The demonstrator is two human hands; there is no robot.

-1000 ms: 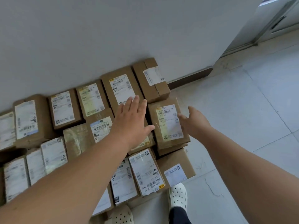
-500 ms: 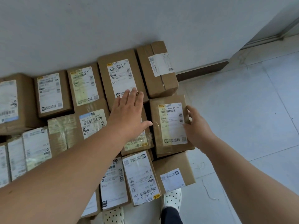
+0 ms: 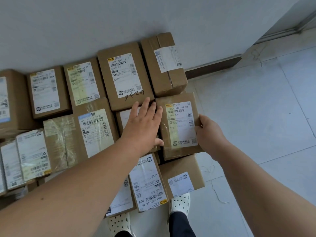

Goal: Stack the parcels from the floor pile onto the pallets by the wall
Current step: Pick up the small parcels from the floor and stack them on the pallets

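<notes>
Gripping the right edge of the parcel [image 3: 178, 124], the right hand [image 3: 211, 134] lays its thumb over the top face beside the label. Its other fingers go round the side out of sight, so their spread cannot be told. The parcel, marked D237, sits at the right end of the stack, just off the picture's middle toward 3 o'clock, and rests on lower boxes. A low box [image 3: 183, 175] shows below its near edge at 6 o'clock. At its 12 o'clock a taped box [image 3: 165, 65] meets its far edge, and at 11 o'clock stands the D269 box [image 3: 125, 77]; both back against the wall [image 3: 119, 23]. The left hand [image 3: 145, 124] lies flat at the parcel's 9 o'clock, fingers straight and slightly spread. Its fingertips reach the parcel's far left corner, and its thumb touches the left edge lower down. From the parcel's 3 o'clock round to 5 o'clock lies bare floor [image 3: 256, 117], open up to the skirting [image 3: 213, 67]. Two white shoes [image 3: 180, 201] stand at 6 o'clock, the right one just beside the low box.
</notes>
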